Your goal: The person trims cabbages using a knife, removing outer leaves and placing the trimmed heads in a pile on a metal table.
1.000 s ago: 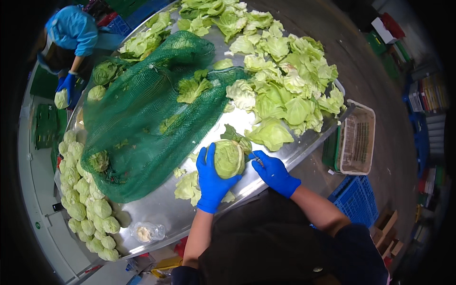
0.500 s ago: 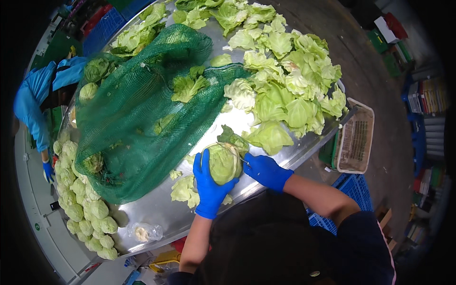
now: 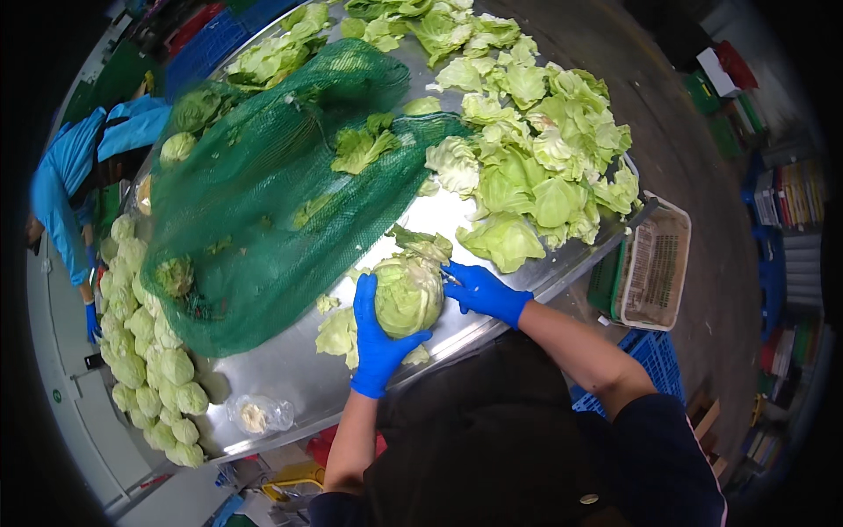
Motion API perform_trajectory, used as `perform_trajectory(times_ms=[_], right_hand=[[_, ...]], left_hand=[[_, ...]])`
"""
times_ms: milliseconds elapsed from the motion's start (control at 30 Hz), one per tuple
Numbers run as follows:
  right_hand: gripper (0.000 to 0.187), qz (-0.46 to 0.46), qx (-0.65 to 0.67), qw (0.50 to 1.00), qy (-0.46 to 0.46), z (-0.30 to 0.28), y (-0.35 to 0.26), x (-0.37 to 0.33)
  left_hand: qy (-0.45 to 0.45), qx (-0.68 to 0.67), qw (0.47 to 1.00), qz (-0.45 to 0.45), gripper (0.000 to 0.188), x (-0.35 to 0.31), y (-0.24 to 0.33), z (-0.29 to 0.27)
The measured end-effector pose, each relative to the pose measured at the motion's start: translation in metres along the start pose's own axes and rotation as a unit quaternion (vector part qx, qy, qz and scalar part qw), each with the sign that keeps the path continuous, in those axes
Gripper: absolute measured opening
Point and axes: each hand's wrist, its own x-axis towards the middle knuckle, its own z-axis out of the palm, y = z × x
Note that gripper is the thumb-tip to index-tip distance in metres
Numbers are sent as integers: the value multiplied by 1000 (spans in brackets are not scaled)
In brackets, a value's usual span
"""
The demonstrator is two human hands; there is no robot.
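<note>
A pale green cabbage [image 3: 407,299] rests near the front edge of the metal table [image 3: 303,373]. My left hand [image 3: 379,341], in a blue glove, cups its left and lower side, thumb along the bottom. At its upper right, my gloved right hand [image 3: 486,294] has its fingers closed by the base of an outer leaf [image 3: 423,241], which sticks out loose over the top. Something thin and small shows at those fingertips, too small to make out. Loose leaf pieces [image 3: 338,335] lie left of the cabbage.
A green mesh sack [image 3: 255,220] spreads over the table's middle, beside a pile of leaves [image 3: 544,167]. Several cabbages [image 3: 145,351] line the left edge, near a clear plastic bag [image 3: 261,414]. A crate [image 3: 659,263] stands right; a person in blue sleeves [image 3: 66,184] works at far left.
The cabbage has turned in my left hand, and its loose outer leaf now lies further over the top. My right hand has shifted slightly up and left. The whole view has swung a little.
</note>
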Motion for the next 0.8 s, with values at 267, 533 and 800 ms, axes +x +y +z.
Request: perform_trajectory(times_ms=[267, 533, 800], right_hand=[[42, -54, 29, 995, 73, 31, -4, -25], [55, -56, -115, 969, 211, -24, -32, -19], [55, -29, -157, 984, 79, -12, -60, -23]], left_hand=[[162, -334, 894, -252, 93, -30, 13, -15], [-45, -363, 922, -129, 99, -6, 18, -11], [14, -25, 998, -55, 110, 1, 26, 17]])
